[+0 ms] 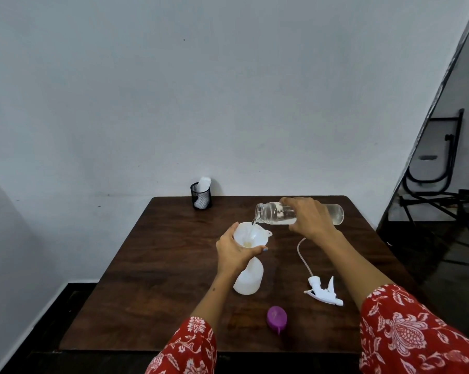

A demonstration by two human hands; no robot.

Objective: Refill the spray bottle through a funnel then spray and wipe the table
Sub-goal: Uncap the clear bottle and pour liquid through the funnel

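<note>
My right hand point(307, 218) is wrapped over the middle of the clear plastic water bottle point(299, 214), gripping it while it lies almost on its side, mouth pointing left. A thin stream of water leaves that mouth and drops into the white plastic funnel point(250, 236). My left hand point(234, 251) curls around the funnel's near rim and the neck below it, holding it steady on the white translucent spray bottle point(248, 279), which stands upright near the middle of the dark brown wooden table point(152, 292).

To pour well here, I would keep the tilt shallow so the stream stays thin and lands on the funnel's sloping wall, not straight down its throat, where it may back up. I judge the funnel drains slower than the bottle can pour, so I would watch the pool at its bottom and ease back if it rises. The left hand should keep the funnel seated and the light bottle from tipping. I cannot see the level inside the spray bottle clearly, so I would stop early and check.

The white trigger sprayer head point(323, 291) with its thin dip tube lies to the right, and a purple bottle cap point(277, 317) rests nearer me. A black mesh cup point(201, 195) holding a white cloth sits at the far edge.
</note>
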